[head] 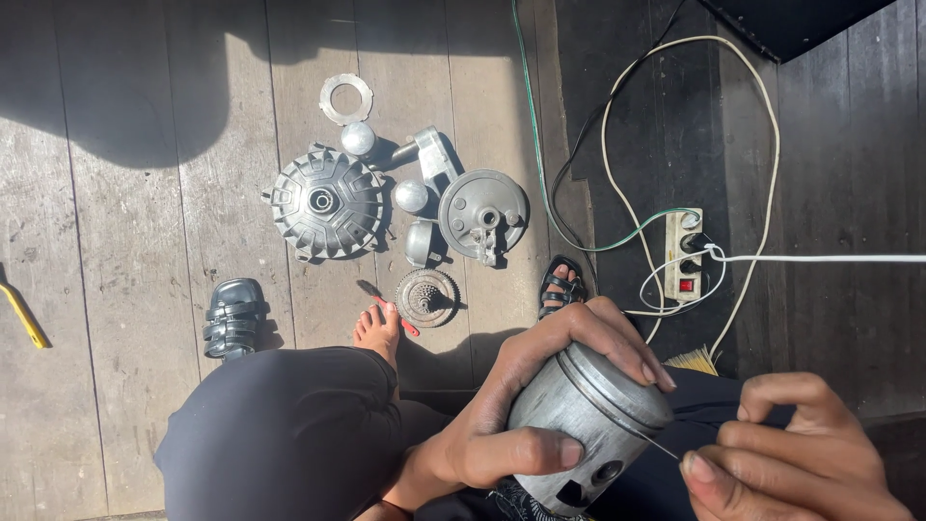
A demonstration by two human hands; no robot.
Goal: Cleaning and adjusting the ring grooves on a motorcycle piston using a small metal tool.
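Note:
My left hand (526,405) grips a grey metal piston (584,415), with fingers over its grooved crown and the thumb across its skirt. A round pin hole shows low on the piston's side. My right hand (796,453) is at the lower right, its fingers pinched on a thin wire-like piece (661,447) that reaches to the piston's ring groove. Both hands are above my lap, which is clothed in black.
On the wooden plank floor lie a finned hub drum (323,203), a brake plate (482,214), a sprocket cluster (426,296), a flat ring (345,98), small domed caps and a red-handled tool (395,314). A power strip (683,256) with cables is to the right. A sandal (233,316) lies at left.

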